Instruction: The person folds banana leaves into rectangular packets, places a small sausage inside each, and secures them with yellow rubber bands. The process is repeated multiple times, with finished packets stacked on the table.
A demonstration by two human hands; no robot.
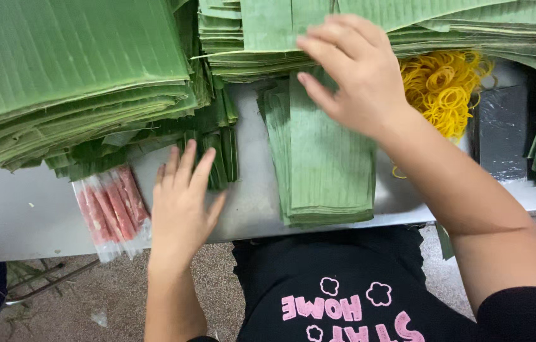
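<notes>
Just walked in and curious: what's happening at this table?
A person sits at a grey metal table piled with stacks of cut green banana leaves. Their right hand reaches over a narrow stack of green leaf strips; the left hand lies flat beside clear-wrapped pink sticks. Yellow rubber bands sit behind.

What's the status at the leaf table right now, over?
Left hand open, flat on table beside pink sticks. Right hand open, over cut leaf stack. Rubber bands just beyond; nothing blocking.
</notes>
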